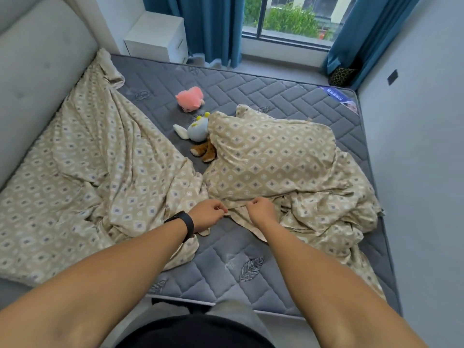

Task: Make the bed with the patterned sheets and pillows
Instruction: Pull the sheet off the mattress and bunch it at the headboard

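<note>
A beige sheet (100,177) with a diamond pattern lies crumpled across the grey quilted mattress (288,96), bunched at the left and at the right. A pillow (271,159) in the same pattern rests on the right bunch. My left hand (207,214) and my right hand (261,209) sit close together at the pillow's near edge, each pinching the patterned fabric edge there. A black band circles my left wrist.
Three plush toys lie mid-mattress: a pink one (189,99), a pale blue one (195,129) and a brown one (204,151) partly under the pillow. A padded headboard (37,71) runs along the left. A white nightstand (158,36), blue curtains and a window stand beyond the bed.
</note>
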`<action>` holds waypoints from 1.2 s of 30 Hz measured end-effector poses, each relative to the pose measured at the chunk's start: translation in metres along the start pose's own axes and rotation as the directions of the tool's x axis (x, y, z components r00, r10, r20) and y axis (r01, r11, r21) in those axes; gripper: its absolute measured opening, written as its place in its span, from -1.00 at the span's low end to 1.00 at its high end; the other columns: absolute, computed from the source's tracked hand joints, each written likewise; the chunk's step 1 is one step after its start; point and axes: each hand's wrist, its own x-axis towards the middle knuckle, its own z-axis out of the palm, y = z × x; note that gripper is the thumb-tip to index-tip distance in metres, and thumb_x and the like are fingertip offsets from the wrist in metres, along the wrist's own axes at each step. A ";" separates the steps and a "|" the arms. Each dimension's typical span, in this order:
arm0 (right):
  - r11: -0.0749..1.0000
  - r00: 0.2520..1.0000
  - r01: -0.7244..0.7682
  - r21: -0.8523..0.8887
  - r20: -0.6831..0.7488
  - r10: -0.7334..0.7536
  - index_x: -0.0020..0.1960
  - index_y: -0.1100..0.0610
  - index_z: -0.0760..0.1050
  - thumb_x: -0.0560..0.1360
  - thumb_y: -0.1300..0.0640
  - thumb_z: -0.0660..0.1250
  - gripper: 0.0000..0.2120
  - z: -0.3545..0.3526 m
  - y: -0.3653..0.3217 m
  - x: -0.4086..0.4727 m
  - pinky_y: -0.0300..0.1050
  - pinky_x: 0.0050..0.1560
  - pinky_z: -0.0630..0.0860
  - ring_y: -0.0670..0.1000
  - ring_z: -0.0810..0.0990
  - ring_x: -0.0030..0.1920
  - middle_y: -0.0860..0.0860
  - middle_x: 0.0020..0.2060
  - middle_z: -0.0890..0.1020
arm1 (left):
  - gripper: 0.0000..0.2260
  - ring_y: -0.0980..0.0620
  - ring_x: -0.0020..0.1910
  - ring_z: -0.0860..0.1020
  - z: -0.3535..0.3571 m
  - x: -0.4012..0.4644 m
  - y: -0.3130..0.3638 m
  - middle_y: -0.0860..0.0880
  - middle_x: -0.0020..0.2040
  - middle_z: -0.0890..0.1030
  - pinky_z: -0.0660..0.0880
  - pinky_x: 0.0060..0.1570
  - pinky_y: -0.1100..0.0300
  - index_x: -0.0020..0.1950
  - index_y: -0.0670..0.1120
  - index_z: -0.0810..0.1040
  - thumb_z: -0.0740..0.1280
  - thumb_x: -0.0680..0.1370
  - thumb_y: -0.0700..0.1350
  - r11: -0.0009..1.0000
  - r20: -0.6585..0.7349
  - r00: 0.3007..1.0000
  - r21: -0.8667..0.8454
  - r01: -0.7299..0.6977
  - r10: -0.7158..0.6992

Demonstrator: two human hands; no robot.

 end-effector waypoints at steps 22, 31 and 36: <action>0.435 0.923 0.243 -0.867 0.070 -0.377 0.45 0.14 0.29 0.55 0.14 0.27 -0.52 0.013 -0.010 0.269 0.12 0.13 0.49 0.24 0.42 0.28 0.16 0.35 0.40 | -0.79 -0.03 0.08 0.56 -0.006 0.142 0.008 -0.03 0.08 0.64 0.48 0.09 0.15 0.16 -0.09 0.62 0.24 0.61 -0.21 0.949 -0.091 0.995 0.307 0.065 -0.039; 0.314 0.890 0.296 -0.902 0.140 -0.434 0.27 0.11 0.54 0.48 0.19 0.38 -0.64 0.045 -0.010 0.309 0.05 0.05 0.41 0.16 0.45 0.16 0.10 0.13 0.50 | -0.77 -0.04 0.13 0.57 -0.021 0.158 -0.022 -0.06 0.15 0.64 0.48 0.14 0.15 0.21 -0.11 0.61 0.24 0.62 -0.19 0.931 -0.117 0.992 0.358 0.076 -0.036; 0.420 0.871 0.357 -0.835 0.136 -0.471 0.29 0.13 0.44 0.50 0.27 0.28 -0.64 0.037 0.000 0.286 0.08 0.18 0.43 0.14 0.46 0.19 0.10 0.16 0.49 | -0.77 -0.04 0.14 0.57 -0.023 0.144 -0.028 -0.05 0.15 0.63 0.47 0.13 0.16 0.20 -0.08 0.61 0.22 0.62 -0.18 0.919 -0.095 0.993 0.383 0.097 -0.066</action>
